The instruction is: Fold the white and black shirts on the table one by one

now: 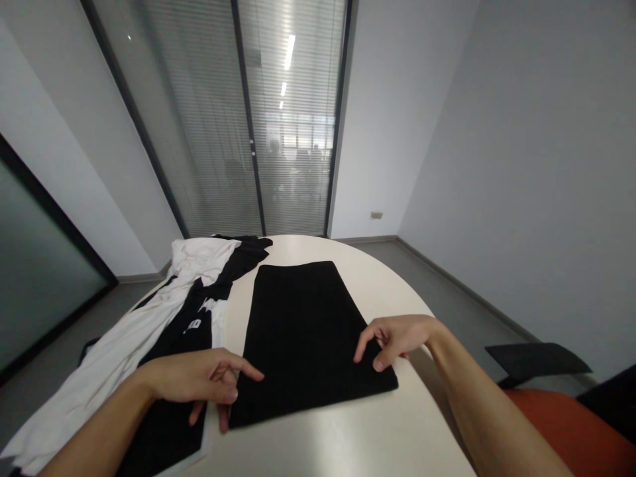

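A flat black piece of folded cloth (303,324), perhaps a garment, lies on the pale table (368,437) in front of me. At its near left corner is my left hand (211,377), index finger stretched over the cloth and the other fingers partly curled and apart. On the opposite side, my right hand (392,336) hovers over or touches the right edge, its thumb and index finger separated. Neither hand visibly grips anything. Whether the fingertips press on the fabric is hard to tell.
Along the table's left side lie white cloth (149,324) and black clothing (186,331) with white lettering, loosely heaped. An orange chair (561,417) with a black armrest (539,360) stands at the right. Beyond the table are a glass partition (213,132) with blinds and plain walls.
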Action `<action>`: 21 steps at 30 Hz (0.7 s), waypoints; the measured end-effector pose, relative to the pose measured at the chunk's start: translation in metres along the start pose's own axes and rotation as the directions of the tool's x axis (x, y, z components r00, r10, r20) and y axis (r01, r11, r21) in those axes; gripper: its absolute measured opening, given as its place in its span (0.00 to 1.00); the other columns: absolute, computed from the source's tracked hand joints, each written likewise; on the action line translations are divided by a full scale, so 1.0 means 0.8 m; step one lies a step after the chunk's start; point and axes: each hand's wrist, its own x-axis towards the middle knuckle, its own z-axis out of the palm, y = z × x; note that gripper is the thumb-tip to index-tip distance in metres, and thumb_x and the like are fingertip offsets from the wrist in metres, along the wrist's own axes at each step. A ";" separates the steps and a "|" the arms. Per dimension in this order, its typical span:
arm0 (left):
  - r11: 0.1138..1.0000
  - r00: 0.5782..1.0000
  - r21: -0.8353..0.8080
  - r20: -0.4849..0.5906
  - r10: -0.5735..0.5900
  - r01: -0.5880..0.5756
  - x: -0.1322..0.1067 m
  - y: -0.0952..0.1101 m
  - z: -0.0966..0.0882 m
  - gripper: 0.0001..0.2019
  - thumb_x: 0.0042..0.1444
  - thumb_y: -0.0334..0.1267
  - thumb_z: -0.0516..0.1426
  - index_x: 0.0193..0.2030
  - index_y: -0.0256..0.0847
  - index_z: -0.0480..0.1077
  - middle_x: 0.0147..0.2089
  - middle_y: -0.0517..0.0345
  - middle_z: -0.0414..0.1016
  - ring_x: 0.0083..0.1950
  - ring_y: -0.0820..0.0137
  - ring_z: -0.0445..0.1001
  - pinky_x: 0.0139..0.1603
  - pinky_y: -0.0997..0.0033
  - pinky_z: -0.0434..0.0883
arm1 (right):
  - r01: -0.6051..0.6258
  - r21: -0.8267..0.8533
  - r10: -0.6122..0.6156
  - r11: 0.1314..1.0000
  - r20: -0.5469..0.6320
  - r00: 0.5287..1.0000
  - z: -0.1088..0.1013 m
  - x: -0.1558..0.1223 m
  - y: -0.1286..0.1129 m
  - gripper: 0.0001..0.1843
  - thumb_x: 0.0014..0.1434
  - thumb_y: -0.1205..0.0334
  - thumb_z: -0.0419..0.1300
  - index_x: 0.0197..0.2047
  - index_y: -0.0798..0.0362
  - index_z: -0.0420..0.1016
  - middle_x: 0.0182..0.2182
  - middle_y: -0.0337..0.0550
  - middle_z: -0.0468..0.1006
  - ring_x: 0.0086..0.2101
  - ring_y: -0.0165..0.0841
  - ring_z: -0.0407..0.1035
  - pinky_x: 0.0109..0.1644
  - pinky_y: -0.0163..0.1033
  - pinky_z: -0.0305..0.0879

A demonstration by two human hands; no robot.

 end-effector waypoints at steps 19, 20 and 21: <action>0.621 0.850 0.784 -0.319 0.419 -0.012 0.055 0.014 0.031 0.41 0.56 0.53 0.63 0.74 0.61 0.50 0.79 0.54 0.35 0.77 0.43 0.33 0.70 0.29 0.38 | 0.289 -0.425 -0.419 0.858 -0.253 0.872 0.044 0.075 -0.034 0.25 0.50 0.44 0.72 0.49 0.48 0.84 0.30 0.37 0.77 0.29 0.28 0.69 0.34 0.33 0.63; 0.609 0.847 0.793 -0.318 0.426 -0.009 0.054 0.016 0.031 0.42 0.56 0.52 0.63 0.74 0.61 0.50 0.79 0.54 0.35 0.77 0.43 0.32 0.70 0.29 0.38 | 0.246 -0.433 -0.374 0.867 -0.240 0.896 0.045 0.074 -0.034 0.25 0.50 0.44 0.72 0.48 0.48 0.84 0.27 0.35 0.76 0.26 0.27 0.68 0.32 0.32 0.61; 0.589 0.840 0.808 -0.309 0.446 -0.015 0.054 0.018 0.033 0.41 0.56 0.50 0.64 0.74 0.60 0.50 0.79 0.54 0.34 0.77 0.42 0.32 0.70 0.28 0.38 | 0.223 -0.450 -0.361 0.865 -0.251 0.898 0.045 0.073 -0.035 0.24 0.50 0.45 0.72 0.47 0.49 0.85 0.27 0.35 0.76 0.26 0.27 0.68 0.31 0.32 0.61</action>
